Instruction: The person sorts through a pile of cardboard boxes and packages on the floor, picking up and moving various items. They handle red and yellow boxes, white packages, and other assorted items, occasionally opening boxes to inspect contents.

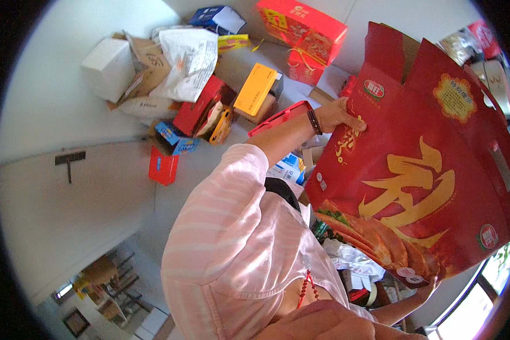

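A large red cardboard box (408,127), tilted, fills the right side, with its flaps raised at the top. It bears large gold characters and a printed picture of sliced meat. My left hand (340,117), with a dark bead bracelet at the wrist, grips the box's left edge, thumb on the printed face. At the lower corner my right hand (431,290) supports the box from beneath; most of its fingers are hidden behind the cardboard.
Cartons and packaging lie piled on the floor: a yellow box (255,90), a white plastic bag (189,59), a red gift box (304,32), a blue box (216,19) and a small red box (163,165). A door (68,204) stands left; a window (467,312) is lower right.
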Demonstrator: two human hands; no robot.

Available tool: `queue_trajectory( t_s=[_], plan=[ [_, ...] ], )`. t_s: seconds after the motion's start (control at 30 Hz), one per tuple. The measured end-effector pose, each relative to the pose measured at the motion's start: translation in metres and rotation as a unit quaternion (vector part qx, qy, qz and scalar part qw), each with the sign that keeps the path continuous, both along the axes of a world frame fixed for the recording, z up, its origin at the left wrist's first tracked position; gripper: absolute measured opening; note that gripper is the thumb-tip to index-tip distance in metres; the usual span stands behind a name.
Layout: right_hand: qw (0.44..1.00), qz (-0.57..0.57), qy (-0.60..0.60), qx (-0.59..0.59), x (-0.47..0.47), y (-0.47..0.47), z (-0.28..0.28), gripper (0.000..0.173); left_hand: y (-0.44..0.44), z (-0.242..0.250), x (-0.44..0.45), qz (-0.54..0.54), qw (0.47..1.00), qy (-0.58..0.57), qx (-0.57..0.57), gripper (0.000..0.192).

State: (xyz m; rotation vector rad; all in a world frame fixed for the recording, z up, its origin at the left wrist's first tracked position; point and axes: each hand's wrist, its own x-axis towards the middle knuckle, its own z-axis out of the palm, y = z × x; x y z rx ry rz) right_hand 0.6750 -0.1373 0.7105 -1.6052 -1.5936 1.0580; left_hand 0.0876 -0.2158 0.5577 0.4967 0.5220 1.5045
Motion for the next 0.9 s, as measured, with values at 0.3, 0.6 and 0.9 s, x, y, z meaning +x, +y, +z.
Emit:
queue_trajectory(
  t_s=[0.3,0.6,0.9],
  plan=[
    [0.982,0.163,0.079,-0.045,-0.074,0.099,-0.026,0.054,-0.085,-0.024,-0.038,0.246,0.933,0.194,-0.175,0.041],
    [0.905,0.416,0.063,-0.061,-0.268,0.116,0.012,0.046,-0.229,0.006,-0.027,0.385,0.896,0.125,-0.184,0.033],
    [0.788,0.596,-0.034,-0.148,-0.542,-0.003,-0.093,0.037,-0.500,-0.021,0.068,0.663,0.664,0.028,-0.345,0.041]
  ],
)
